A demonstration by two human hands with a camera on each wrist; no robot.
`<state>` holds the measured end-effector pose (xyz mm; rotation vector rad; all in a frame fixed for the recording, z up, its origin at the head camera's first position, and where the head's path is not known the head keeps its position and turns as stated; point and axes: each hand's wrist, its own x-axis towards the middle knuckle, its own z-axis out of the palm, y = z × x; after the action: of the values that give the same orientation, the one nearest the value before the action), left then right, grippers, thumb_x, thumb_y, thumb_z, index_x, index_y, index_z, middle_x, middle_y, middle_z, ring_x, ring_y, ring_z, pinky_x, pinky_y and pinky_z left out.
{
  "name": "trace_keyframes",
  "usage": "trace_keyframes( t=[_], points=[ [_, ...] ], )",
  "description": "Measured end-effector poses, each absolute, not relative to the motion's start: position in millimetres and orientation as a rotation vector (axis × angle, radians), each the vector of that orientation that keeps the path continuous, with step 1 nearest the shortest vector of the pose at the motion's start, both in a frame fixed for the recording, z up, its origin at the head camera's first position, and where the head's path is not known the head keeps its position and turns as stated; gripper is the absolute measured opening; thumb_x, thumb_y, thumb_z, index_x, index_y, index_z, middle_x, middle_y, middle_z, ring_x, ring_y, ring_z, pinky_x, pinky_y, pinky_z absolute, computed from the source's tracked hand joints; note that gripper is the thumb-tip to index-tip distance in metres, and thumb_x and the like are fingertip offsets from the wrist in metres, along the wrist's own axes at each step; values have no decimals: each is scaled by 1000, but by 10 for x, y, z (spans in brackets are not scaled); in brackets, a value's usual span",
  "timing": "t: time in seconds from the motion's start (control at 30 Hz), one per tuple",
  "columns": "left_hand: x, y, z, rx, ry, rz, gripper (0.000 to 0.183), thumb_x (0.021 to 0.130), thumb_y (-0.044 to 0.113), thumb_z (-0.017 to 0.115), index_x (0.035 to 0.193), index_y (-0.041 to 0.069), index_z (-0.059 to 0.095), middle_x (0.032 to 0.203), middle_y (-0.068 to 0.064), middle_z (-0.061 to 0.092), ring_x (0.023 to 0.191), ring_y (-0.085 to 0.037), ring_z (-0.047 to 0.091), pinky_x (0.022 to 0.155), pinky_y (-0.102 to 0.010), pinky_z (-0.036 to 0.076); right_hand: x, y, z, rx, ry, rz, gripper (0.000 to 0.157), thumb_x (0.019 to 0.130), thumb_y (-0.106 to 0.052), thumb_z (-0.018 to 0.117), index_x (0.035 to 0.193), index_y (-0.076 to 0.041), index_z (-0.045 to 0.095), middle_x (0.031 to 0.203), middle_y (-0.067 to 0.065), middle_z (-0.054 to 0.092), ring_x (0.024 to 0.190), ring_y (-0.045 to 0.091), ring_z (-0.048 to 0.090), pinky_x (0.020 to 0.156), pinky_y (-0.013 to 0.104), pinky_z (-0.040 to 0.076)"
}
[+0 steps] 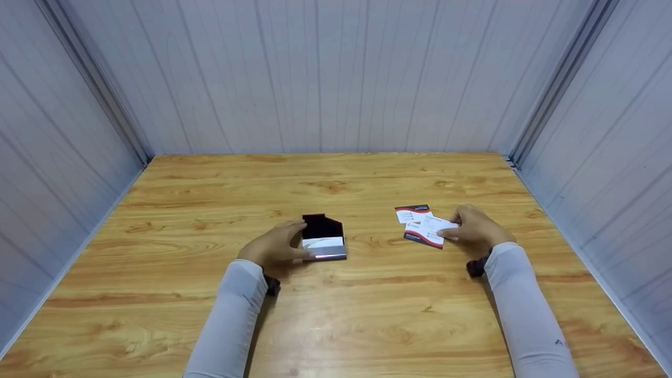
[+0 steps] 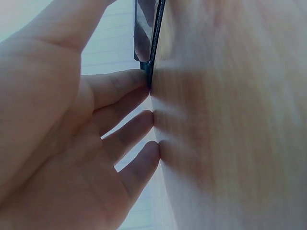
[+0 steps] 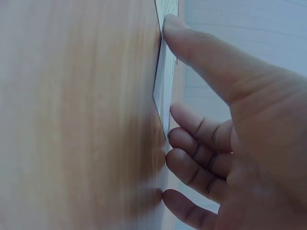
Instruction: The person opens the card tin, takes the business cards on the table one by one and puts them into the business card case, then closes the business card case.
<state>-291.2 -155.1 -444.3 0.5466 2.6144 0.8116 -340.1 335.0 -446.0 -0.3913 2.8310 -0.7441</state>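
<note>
An open business card case (image 1: 331, 257) lies on the table, its dark lid tilted back and white cards (image 1: 323, 242) inside. My left hand (image 1: 275, 242) holds the case at its left side, thumb along the front edge and index finger at the back. In the left wrist view, the other fingertips (image 2: 152, 149) rest on the tabletop. To the right lie several overlapping business cards (image 1: 412, 214), white with red and dark bands. My right hand (image 1: 475, 227) pinches the rightmost white card (image 1: 433, 224), thumb on top and fingers curled at its right edge.
The wood-grain table (image 1: 336, 325) is bounded by a white panelled wall (image 1: 336, 79) at the back and walls at both sides. A dark wrist device (image 1: 476, 266) sits under the right wrist and another (image 1: 272, 285) by the left.
</note>
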Motion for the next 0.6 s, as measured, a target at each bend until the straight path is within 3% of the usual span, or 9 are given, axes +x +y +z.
trace_keyframes(
  t=[0.2, 0.47, 0.6],
  points=[
    [-2887, -1541, -4426, 512, 2622, 801, 93, 89, 51, 74, 160, 14, 27, 164, -9, 24, 151, -31, 17, 119, -51, 21, -3413, 3358, -4465, -438, 2832, -774, 39, 87, -32, 80, 94, 3, 64, 92, 10, 58, 77, 20, 46, 67, 32, 39],
    [-2901, -1554, -4423, 508, 2611, 824, 94, 89, 51, 74, 160, 13, 26, 164, -10, 23, 151, -31, 16, 119, -51, 20, -3428, 3349, -4471, -366, 2809, -830, 55, 89, -35, 79, 118, 5, 55, 116, 22, 56, 99, 32, 52, 85, 47, 44],
    [-2909, -1555, -4428, 519, 2605, 832, 94, 89, 50, 74, 160, 12, 26, 164, -11, 22, 151, -31, 16, 119, -50, 20, -3424, 3354, -4473, -385, 2810, -851, 49, 90, -32, 78, 118, 3, 57, 119, 23, 51, 104, 35, 49, 89, 50, 42]
  ],
)
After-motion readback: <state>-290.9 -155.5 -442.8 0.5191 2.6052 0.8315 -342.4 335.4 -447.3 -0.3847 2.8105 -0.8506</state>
